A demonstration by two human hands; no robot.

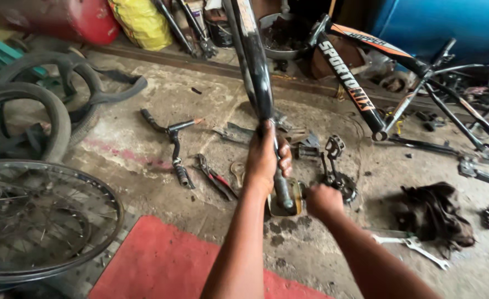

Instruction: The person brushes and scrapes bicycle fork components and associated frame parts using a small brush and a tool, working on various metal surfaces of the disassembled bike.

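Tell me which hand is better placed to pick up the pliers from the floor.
Probably left. The left hand grips the black fork tube but sits on the pliers' side. The right hand rests lower by the crank and pedal, farther away.

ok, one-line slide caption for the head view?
Left hand grips a black bicycle fork upright on a concrete floor; right hand beside its base.

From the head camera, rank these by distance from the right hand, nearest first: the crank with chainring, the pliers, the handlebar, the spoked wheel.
From the right hand:
1. Crank with chainring, on the floor just beyond the knuckles.
2. Pliers, to the left, past the left hand.
3. Handlebar, further left on the concrete.
4. Spoked wheel, at the far left edge.
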